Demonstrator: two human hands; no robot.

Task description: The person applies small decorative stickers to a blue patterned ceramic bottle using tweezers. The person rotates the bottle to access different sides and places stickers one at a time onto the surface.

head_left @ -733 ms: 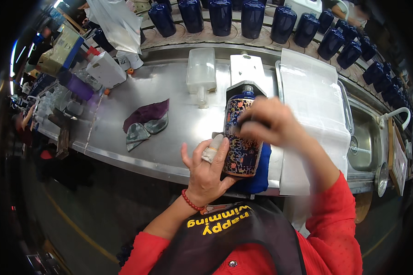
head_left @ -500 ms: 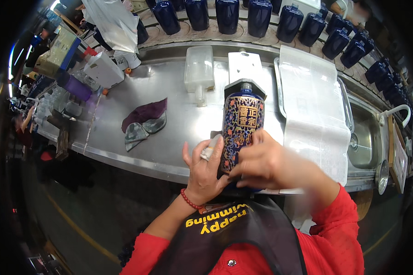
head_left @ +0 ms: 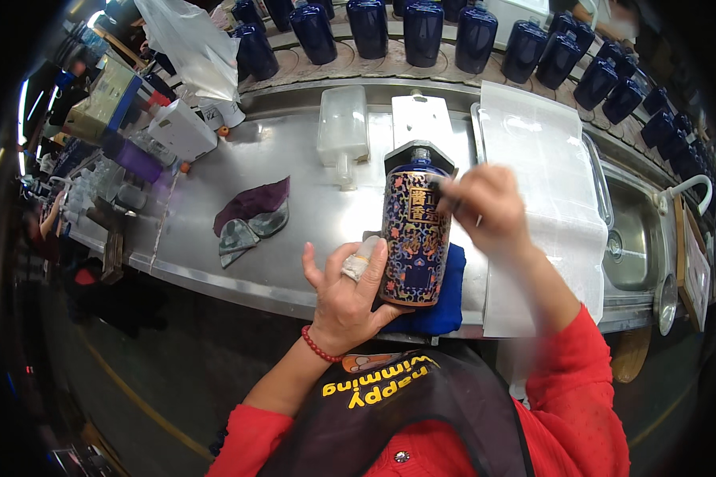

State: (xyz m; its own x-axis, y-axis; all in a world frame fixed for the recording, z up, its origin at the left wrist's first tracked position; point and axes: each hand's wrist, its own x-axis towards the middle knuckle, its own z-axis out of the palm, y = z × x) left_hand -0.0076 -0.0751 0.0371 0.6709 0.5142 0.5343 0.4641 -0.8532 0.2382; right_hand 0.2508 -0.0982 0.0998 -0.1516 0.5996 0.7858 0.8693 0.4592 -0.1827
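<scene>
A dark blue bottle (head_left: 412, 250) with a gold, red and blue floral pattern lies tilted back, its neck against a dark angular stand (head_left: 396, 152). My left hand (head_left: 344, 300) grips the bottle's lower left side, thumb at its base. White wrapping covers one of that hand's fingers. At the upper right of the bottle, my right hand (head_left: 492, 208) is closed in a pinch and blurred; a small dark thing shows at its fingertips, too smeared to name. A folded blue cloth (head_left: 447, 300) lies under the bottle's lower right.
A clear empty square bottle (head_left: 344, 127) lies behind on the metal table. Purple and grey cloths (head_left: 254, 208) lie to the left. White sheeting (head_left: 533, 238) covers trays at right, beside a sink (head_left: 632, 258). Plain blue bottles (head_left: 423, 33) line a curved conveyor at the back.
My right hand has risen from the bottle's lower part to its upper right edge, uncovering the lower pattern and the blue cloth. My left hand keeps its hold.
</scene>
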